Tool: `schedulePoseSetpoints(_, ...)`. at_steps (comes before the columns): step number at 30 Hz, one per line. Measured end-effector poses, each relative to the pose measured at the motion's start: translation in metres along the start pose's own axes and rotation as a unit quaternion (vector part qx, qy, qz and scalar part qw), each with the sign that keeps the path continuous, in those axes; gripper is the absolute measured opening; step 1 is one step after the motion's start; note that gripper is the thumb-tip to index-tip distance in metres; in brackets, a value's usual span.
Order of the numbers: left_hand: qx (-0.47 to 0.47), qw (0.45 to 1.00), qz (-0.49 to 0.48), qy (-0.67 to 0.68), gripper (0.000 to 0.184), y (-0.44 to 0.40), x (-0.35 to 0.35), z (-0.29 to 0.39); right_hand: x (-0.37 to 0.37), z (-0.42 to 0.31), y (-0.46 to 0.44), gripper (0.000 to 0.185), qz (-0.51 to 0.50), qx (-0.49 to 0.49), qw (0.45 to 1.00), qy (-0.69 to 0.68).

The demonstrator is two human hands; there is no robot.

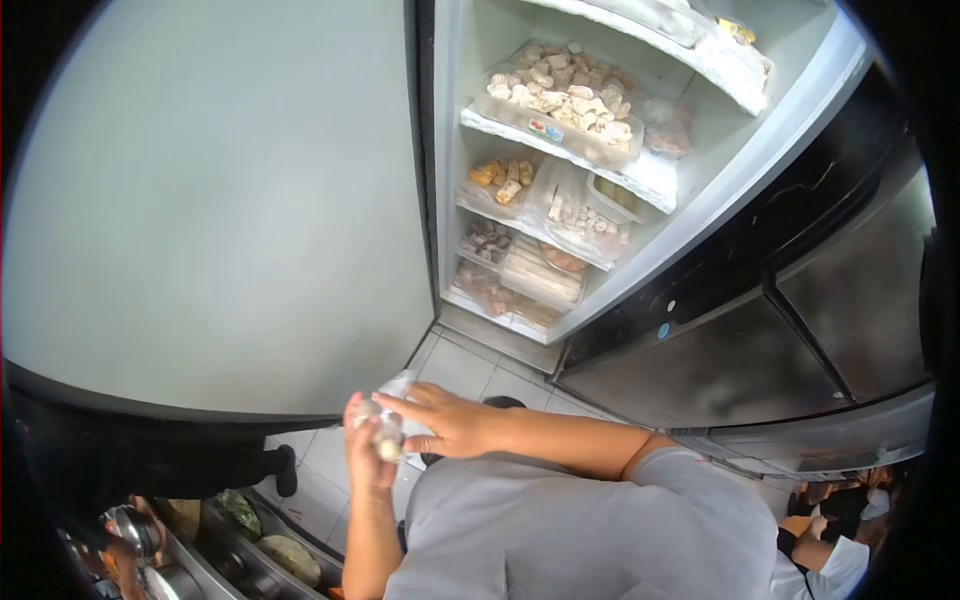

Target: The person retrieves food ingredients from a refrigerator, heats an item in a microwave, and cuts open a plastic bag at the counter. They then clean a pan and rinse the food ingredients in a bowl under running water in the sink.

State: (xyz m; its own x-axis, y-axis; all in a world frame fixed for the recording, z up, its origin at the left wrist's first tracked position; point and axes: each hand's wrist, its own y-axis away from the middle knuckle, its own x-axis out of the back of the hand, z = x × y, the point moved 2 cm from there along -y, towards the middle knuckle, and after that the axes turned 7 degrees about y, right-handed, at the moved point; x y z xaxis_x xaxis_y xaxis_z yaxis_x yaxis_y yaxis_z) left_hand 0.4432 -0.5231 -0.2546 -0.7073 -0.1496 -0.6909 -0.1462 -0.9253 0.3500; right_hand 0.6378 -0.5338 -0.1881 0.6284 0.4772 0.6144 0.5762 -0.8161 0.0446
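A small clear plastic bag (388, 428) with a few pale round pieces is up in front of my grey shirt, at the lower middle of the view. My left hand (364, 446) is closed around its left side. On the other side, my right hand (448, 418) has its fingers stretched out and its thumb apart, with fingertips touching the bag. What the pale pieces are cannot be made out.
Ahead stands an open freezer (450, 180) with frosted shelves holding a tub of pale frozen chunks (570, 105) and several bagged foods. Its wide door (230, 200) swings to the left. Steel counter pans (215, 540) sit lower left. Other people are at both lower edges.
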Motion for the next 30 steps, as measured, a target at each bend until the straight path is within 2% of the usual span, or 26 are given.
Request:
schedulePoseSetpoints(2,0.019,0.999,0.038,0.016,0.075,0.0,0.038,0.024,0.011,0.016,-0.001,0.085,0.079,0.019,0.992,0.091)
schedulePoseSetpoints(3,-0.018,0.998,0.054,0.011,0.079,-0.001,0.056,0.033,0.022,0.026,0.002,0.08,0.076,-0.07,0.983,0.154)
schedulePoseSetpoints(4,-0.04,0.997,0.073,-0.004,0.081,0.007,0.064,0.047,0.035,0.047,0.01,0.071,0.098,-0.113,0.971,0.187)
schedulePoseSetpoints(6,-0.067,0.986,0.149,0.006,0.059,0.019,0.082,0.066,0.076,0.095,0.024,0.053,0.164,-0.224,0.938,0.206)
schedulePoseSetpoints(7,-0.073,0.983,0.165,0.024,0.054,0.02,0.101,0.072,0.103,0.125,0.036,0.053,0.291,-0.191,0.914,0.206)
schedulePoseSetpoints(8,-0.08,0.98,0.179,0.042,0.049,0.02,0.12,0.077,0.129,0.179,0.047,0.047,0.419,-0.241,0.863,0.147)
schedulePoseSetpoints(9,-0.086,0.976,0.189,0.061,0.051,0.024,0.133,0.082,0.167,0.251,0.065,0.043,0.46,-0.252,0.814,0.25)
schedulePoseSetpoints(10,-0.107,0.973,0.192,0.068,0.045,0.029,0.136,0.086,0.204,0.25,0.079,0.038,0.553,-0.265,0.738,0.28)
schedulePoseSetpoints(11,-0.122,0.967,0.213,0.061,0.044,0.032,0.14,0.088,0.25,0.276,0.096,0.033,0.569,-0.318,0.697,0.3)
schedulePoseSetpoints(12,-0.136,0.96,0.237,0.055,0.043,0.035,0.145,0.089,0.284,0.303,0.114,0.032,0.539,-0.415,0.638,0.361)
schedulePoseSetpoints(14,-0.128,0.959,0.245,0.058,0.042,0.036,0.161,0.086,0.335,0.319,0.138,0.04,0.38,-0.599,0.651,0.273)
schedulePoseSetpoints(15,-0.116,0.959,0.253,0.06,0.04,0.036,0.166,0.085,0.352,0.333,0.145,0.04,0.326,-0.637,0.647,0.264)
schedulePoseSetpoints(19,-0.107,0.945,0.306,0.052,0.035,0.033,0.161,0.082,0.4,0.383,0.146,0.04,0.397,-0.553,0.638,0.359)
schedulePoseSetpoints(26,-0.093,0.947,0.306,0.028,0.034,0.01,0.132,0.062,0.402,0.41,0.162,0.042,0.459,-0.437,0.637,0.438)
schedulePoseSetpoints(30,-0.097,0.952,0.288,-0.03,0.051,-0.001,0.123,0.063,0.403,0.413,0.168,0.042,0.475,-0.412,0.63,0.456)
